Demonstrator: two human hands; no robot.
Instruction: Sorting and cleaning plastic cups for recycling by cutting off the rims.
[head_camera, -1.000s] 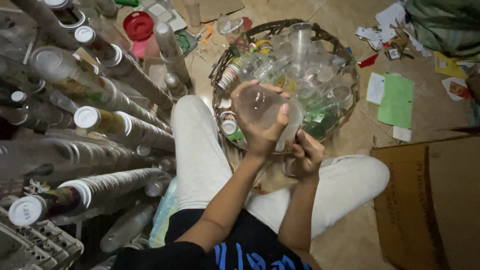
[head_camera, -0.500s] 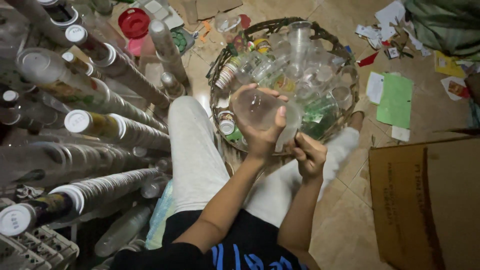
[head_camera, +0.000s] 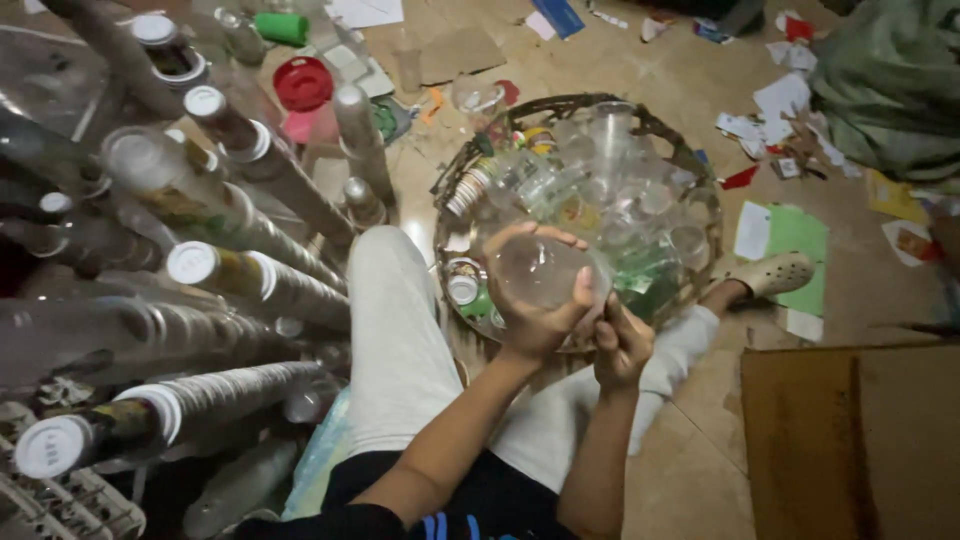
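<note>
Cup in hand: a clear plastic cup (head_camera: 540, 272) is held over the near rim of the wicker basket (head_camera: 700, 170), above the seated person's lap.
Left hand: the left hand (head_camera: 535, 310) is wrapped around the cup, fingers curled over its rim and side.
Right hand: the right hand (head_camera: 622, 345) pinches at the cup's lower edge — what it grips there cannot be made out.
Still loose: the basket is heaped with clear cups, unsorted.
Already nested: long stacked cup columns (head_camera: 250, 285) lean at the left — many in number.
Floor: paper scraps (head_camera: 795, 232) and a flat cardboard sheet (head_camera: 850, 440) lie about.
</note>
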